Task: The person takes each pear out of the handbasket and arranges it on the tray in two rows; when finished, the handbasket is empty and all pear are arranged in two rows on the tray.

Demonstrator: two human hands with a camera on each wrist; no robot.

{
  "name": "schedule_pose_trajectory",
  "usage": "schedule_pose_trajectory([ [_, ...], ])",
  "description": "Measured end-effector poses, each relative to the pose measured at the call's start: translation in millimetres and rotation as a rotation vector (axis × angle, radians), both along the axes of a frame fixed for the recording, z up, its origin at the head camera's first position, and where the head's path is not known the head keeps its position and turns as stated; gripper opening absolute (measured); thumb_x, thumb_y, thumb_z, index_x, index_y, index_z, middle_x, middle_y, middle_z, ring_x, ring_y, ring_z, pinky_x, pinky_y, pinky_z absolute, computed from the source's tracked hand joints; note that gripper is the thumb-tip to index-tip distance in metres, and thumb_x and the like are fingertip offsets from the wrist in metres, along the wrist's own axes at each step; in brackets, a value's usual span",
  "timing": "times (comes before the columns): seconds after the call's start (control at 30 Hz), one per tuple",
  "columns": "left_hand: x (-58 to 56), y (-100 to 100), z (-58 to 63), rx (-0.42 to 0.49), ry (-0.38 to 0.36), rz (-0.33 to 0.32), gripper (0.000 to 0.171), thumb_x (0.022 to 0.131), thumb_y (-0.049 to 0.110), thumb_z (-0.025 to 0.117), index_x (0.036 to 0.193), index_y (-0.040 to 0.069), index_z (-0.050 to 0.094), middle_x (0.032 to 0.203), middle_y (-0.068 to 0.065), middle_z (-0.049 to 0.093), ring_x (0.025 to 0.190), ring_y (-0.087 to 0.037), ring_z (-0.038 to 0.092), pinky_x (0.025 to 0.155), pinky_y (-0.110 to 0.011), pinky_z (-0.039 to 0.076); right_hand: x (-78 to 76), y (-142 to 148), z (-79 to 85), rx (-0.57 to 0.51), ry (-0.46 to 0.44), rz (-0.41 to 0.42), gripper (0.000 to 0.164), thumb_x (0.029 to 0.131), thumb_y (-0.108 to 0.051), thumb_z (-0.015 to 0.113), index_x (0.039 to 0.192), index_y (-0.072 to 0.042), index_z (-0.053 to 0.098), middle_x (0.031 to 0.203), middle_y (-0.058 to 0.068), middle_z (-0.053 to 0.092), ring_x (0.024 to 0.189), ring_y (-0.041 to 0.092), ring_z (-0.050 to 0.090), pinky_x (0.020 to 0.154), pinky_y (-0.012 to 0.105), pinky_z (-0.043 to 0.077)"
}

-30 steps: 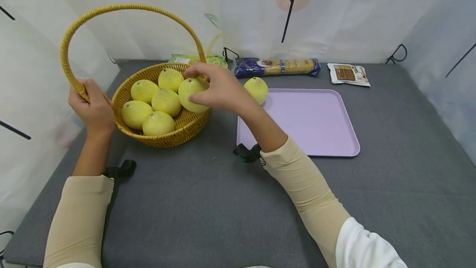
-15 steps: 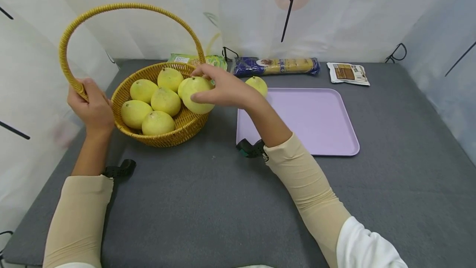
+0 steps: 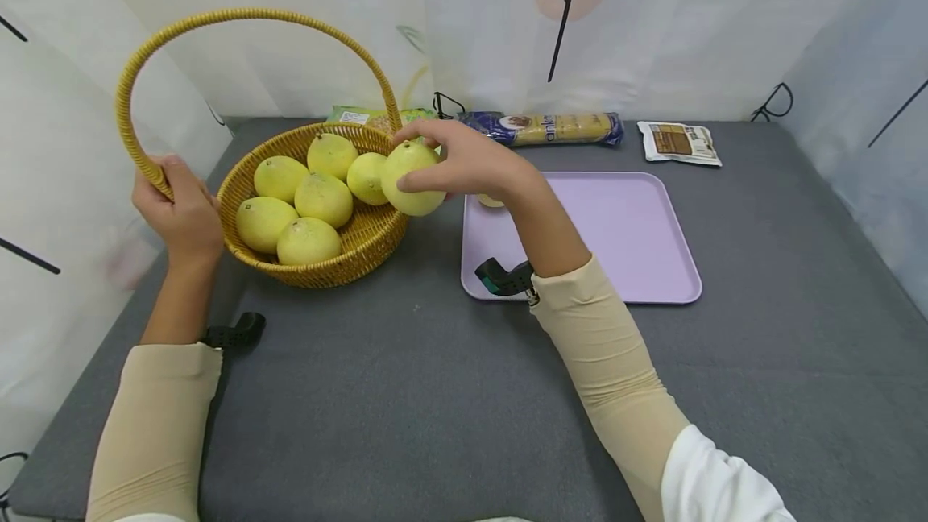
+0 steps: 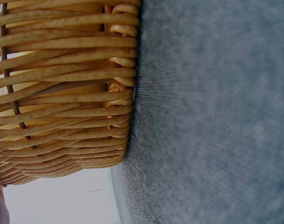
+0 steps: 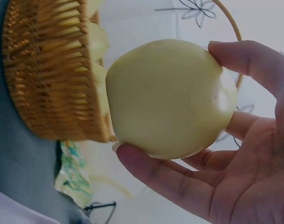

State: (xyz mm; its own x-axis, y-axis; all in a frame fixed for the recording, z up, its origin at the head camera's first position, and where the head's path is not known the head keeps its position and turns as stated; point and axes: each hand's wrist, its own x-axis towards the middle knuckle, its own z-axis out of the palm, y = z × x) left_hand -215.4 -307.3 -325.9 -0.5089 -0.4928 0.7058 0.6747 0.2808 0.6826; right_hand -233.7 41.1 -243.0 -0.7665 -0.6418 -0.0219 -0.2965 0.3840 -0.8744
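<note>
With right hand [image 3: 467,158], pinched yellow fruit [image 3: 408,182] between thumb and fingers, beside right rim of basket [image 3: 366,254]. With left hand [image 3: 181,206], gripped handle [image 3: 254,14] at left of basket. Saw six more fruits [image 3: 323,199] inside basket, lilac tray [image 3: 616,240] to right of basket.

Basket [image 3: 348,264] is sitting left on tabletop [image 3: 406,393], six fruits [image 3: 324,200] lying inside, held fruit [image 3: 412,188] hovering by its right rim. Tray [image 3: 616,240] is lying right of basket; long packet [image 3: 569,130] lying behind tray, small packet [image 3: 680,143] right of that.
</note>
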Motion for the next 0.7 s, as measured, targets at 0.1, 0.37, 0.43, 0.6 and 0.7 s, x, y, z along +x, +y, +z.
schedule_pose_trajectory([
  [0.1,-0.9,-0.6,-0.8,0.007,0.001,-0.003,0.033,0.103,0.006,0.048,0.070,0.003,0.043,0.049,-0.005,0.032,0.036,-0.009,0.030,0.041,-0.016,0.031,-1.0,10.8,3.5,-0.011,0.006,-0.019,0.054,0.088,-0.025,0.072,0.139,-0.016,0.055,0.128,0.011,0.048,0.098,0.027,0.059,0.069,0.041,0.056],
  [0.37,-0.5,0.5,0.4,0.020,0.000,-0.010,0.033,0.103,0.006,0.048,0.071,0.004,0.044,0.049,-0.005,0.032,0.036,-0.009,0.030,0.040,-0.016,0.031,-3.1,44.6,14.0,-0.016,0.016,-0.111,0.049,0.088,-0.024,0.073,0.132,-0.013,0.054,0.119,0.014,0.056,0.096,0.028,0.058,0.077,0.042,0.052],
  [0.43,0.0,1.2,0.9,0.019,0.001,-0.010,0.033,0.103,0.006,0.048,0.071,0.004,0.044,0.049,-0.005,0.032,0.036,-0.009,0.031,0.040,-0.016,0.031,-3.5,53.3,15.8,-0.002,0.032,-0.148,0.048,0.088,-0.025,0.072,0.131,-0.012,0.054,0.119,0.014,0.057,0.099,0.027,0.057,0.082,0.042,0.049],
  [0.6,-0.2,1.1,0.6,0.019,0.006,-0.008,0.033,0.103,0.006,0.048,0.070,0.003,0.044,0.049,-0.005,0.033,0.037,-0.009,0.031,0.041,-0.016,0.031,-4.8,73.0,18.1,0.001,0.062,-0.237,0.046,0.089,-0.023,0.071,0.128,-0.008,0.054,0.122,0.014,0.057,0.106,0.025,0.055,0.092,0.039,0.045],
  [0.7,-0.7,0.7,0.1,0.020,0.005,-0.006,0.032,0.103,0.006,0.048,0.071,0.003,0.044,0.050,-0.005,0.033,0.037,-0.009,0.031,0.041,-0.016,0.032,-4.7,84.0,19.5,0.007,0.061,-0.265,0.045,0.090,-0.022,0.071,0.128,-0.007,0.052,0.123,0.015,0.054,0.106,0.026,0.054,0.091,0.039,0.045],
])
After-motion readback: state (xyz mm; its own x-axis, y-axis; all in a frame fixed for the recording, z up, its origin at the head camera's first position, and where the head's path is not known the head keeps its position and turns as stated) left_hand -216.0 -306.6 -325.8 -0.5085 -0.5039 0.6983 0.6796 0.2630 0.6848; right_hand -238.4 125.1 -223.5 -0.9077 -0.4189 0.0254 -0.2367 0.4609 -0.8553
